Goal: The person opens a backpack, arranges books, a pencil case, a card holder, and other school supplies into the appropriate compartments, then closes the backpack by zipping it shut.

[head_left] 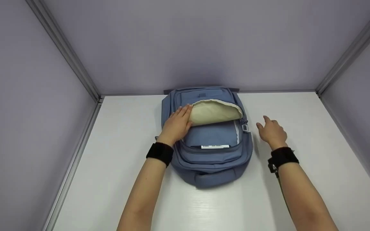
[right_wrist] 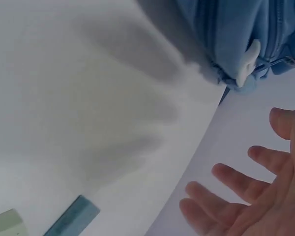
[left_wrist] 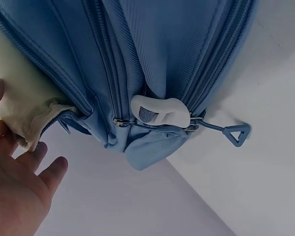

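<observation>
A blue backpack lies on the white table with its front pocket unzipped. The pocket's front flap is folded back, showing its cream lining. At the flap's left edge, my left hand grips the fabric; in the left wrist view the thumb and fingers are on either side of the lining. A white marker with a dark end lies at the opening of the pocket. My right hand hovers to the right of the backpack with fingers spread, holding nothing.
White plastic buckles and zip pulls hang at the bag's sides. The right wrist view also has a teal block-shaped object and a pale green one on the table. Grey-white panels enclose the table's back and sides.
</observation>
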Available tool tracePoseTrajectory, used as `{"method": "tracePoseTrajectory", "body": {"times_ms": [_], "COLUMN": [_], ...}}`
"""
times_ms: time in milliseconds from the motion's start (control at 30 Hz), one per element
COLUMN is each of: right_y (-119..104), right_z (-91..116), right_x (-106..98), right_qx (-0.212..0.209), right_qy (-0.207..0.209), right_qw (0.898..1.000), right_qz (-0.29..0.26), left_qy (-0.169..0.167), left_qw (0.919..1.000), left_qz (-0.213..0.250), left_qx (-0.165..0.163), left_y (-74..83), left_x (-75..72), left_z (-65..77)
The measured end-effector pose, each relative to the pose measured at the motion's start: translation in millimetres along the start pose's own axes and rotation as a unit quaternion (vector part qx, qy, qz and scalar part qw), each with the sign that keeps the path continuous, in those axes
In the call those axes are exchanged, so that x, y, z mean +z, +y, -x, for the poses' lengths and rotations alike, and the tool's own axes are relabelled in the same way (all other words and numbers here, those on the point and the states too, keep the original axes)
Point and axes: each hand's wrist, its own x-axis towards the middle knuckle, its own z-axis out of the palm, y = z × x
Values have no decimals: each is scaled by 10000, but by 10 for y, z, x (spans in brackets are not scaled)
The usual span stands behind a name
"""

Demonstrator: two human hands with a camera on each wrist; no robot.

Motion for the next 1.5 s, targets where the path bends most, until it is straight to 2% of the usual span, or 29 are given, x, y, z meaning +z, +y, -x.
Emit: {"method": "tracePoseTrajectory", "body": {"times_ms": [100,233,367,567,733,1000,1233,1500], "right_y": [157,317,432,544,576,491,457,317], "right_z": [53,130,221,318,298,271,260,186], "right_x": [10,29,37,41,55,113,91,16], "right_qx": [562,1143,1401,1608,1556,1083,793,632], "right_qy": [-260,-606,-752,-803,-859,-510,-625,-845], "right_qw": [9976,9892,9831,9811,9804,9888,9905,9927], "right_qz": [297,686,904,719,851,888,936,587], "left_qy": [-22,7,19,59,18,79,66,140], "left_qw": [10000,9999,9999,9998,9997,9998,9998,9995], "left_qz": [60,98,146,192,218,197,202,226], "left_qx": [-18,-42,-71,-93,-118,-55,-46,-182], "left_y": [-3,-15,-20,-16,-1,5,11,16], "left_x": [4,18,30,45,39,60,73,73], "left_z": [-3,1,2,2,11,18,14,16]}}
